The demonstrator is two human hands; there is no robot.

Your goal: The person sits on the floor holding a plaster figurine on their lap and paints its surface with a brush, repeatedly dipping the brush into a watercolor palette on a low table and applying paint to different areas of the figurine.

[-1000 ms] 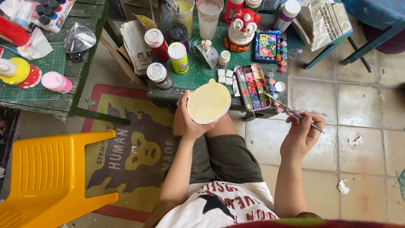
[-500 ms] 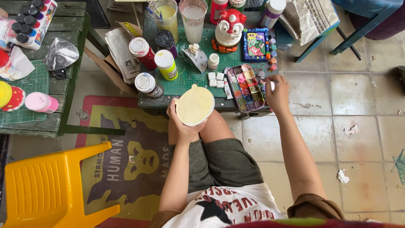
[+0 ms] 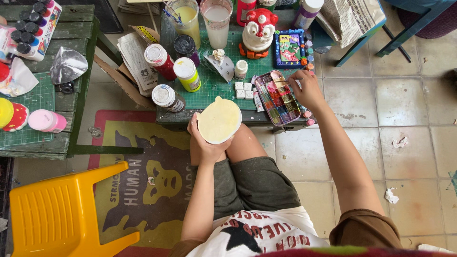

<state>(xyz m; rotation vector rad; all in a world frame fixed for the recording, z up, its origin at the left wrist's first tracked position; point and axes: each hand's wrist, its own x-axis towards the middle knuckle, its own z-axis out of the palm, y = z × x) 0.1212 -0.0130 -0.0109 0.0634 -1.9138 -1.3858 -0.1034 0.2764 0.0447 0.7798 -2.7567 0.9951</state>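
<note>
Disc and brush over the palette

Left hand [image 3: 205, 145] grips a cream disc [image 3: 219, 120] from beneath, above the knee; it looks light, stiff, probably breakable, best held underneath. Right hand [image 3: 307, 90] pinches a brush [image 3: 282, 84] over the palette [image 3: 276, 97].

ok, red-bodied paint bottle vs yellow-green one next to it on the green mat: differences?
The red bottle lies further left and back; the yellow-green bottle lies nearer the cream disc held in the left hand. The red bottle's body is dark red; the yellow-green bottle's is bright lime. Shared: both have white caps, look similar in size, and neither hand touches them; the right hand is at the paint palette.
</note>
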